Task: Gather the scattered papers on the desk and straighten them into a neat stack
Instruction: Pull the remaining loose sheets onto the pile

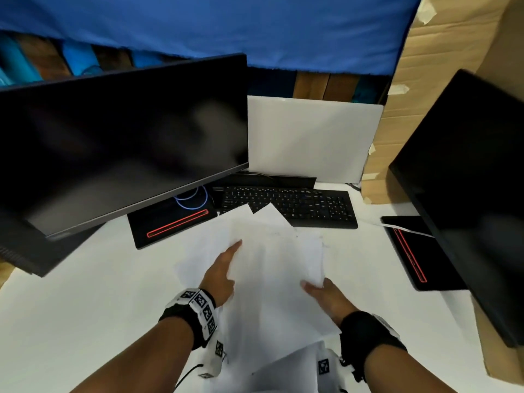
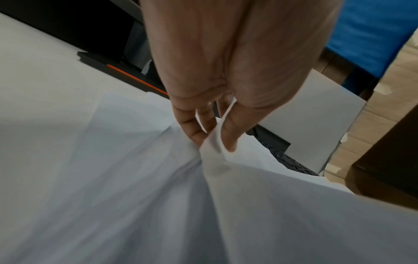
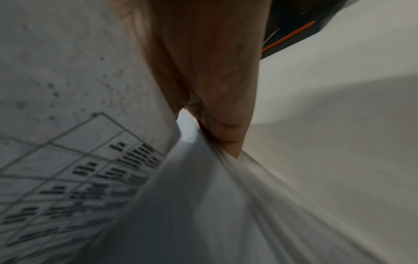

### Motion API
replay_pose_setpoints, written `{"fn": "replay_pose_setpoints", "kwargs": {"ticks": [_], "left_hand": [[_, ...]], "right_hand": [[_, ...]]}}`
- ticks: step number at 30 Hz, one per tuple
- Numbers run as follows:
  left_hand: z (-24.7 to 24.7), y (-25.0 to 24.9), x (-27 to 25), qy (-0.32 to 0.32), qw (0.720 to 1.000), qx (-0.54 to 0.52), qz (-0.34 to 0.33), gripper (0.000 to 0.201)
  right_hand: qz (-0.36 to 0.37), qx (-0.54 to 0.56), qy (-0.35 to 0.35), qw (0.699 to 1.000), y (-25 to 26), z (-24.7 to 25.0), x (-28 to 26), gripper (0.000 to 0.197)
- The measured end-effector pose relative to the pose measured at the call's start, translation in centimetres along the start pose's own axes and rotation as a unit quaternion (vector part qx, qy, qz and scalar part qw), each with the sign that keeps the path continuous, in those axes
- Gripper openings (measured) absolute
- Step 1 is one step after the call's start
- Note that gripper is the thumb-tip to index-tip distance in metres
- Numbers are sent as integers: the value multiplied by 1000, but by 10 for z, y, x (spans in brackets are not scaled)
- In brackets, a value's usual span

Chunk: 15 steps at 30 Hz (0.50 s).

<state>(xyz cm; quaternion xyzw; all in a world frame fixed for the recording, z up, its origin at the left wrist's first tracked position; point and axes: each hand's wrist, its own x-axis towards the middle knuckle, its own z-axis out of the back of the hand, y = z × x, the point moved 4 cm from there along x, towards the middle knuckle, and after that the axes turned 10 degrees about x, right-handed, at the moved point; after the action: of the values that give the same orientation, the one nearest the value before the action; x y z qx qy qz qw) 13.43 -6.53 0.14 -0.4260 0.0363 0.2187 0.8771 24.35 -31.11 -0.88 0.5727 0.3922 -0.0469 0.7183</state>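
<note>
2 monitors [image 1: 124, 137], 1 keyboard [image 1: 286, 204], 2 hands [image 1: 221, 275].

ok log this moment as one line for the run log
phase: gathering | left hand: pinches papers at left edge | right hand: grips right edge | papers: fanned, uneven, top corners over keyboard | stack: not yet squared

Both forearms reached forward; the left hand [image 1: 221, 275] pinched paper between thumb and fingers, the right hand [image 1: 326, 297] gripped likewise.
</note>
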Motion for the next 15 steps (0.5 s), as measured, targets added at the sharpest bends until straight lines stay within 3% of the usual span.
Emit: {"fn": "replay_pose_setpoints", "kwargs": {"ticks": [3,5,8,11,15], "left_hand": [[8,18,-5,-107,984,35,140,86],[6,35,-7,-92,972,51,209,71],[-3,31,-9,-22,985,50,167,49],[-5,22,-7,-16,984,33,174,57],[1,25,-2,20,979,32,202,49]], "right_hand": [[7,-65,0,998,-9,0,-1,40],[15,-68,-1,998,-13,-1,-2,45],[27,-58,33,997,-20,-8,1,84],[46,-133,74,987,-18,-18,-4,115],[78,-195,172,963,-12,-29,-15,149]]}}
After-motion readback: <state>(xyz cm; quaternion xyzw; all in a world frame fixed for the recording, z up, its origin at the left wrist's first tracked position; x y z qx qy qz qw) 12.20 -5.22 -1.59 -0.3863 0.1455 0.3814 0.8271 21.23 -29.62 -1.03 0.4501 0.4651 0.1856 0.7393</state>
